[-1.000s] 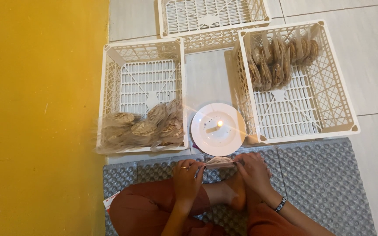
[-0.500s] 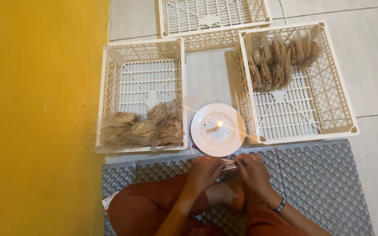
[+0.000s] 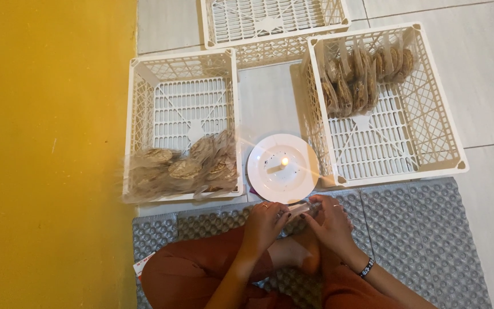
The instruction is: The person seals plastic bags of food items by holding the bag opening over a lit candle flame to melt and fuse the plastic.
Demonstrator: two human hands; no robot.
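Note:
My left hand [image 3: 265,224] and my right hand [image 3: 330,223] meet over my crossed legs and pinch the two ends of a small clear plastic packet [image 3: 300,209]. Just beyond them stands a white plate [image 3: 270,183] with a short lit candle [image 3: 278,166] on it. Left of the plate, a white plastic crate [image 3: 181,103] holds a heap of clear bags of brown round crackers [image 3: 187,167] at its near end. To the right, a second white crate [image 3: 424,126] has bagged crackers [image 3: 361,71] stood on edge along its far side.
A third white crate [image 3: 273,23] lies at the top between the other two. I sit on a grey bumpy foam mat [image 3: 424,240] over pale floor tiles. A yellow surface [image 3: 47,154] fills the left side.
My left hand has moved right toward my right hand, so the packet is now held close between both hands near the plate's front edge.

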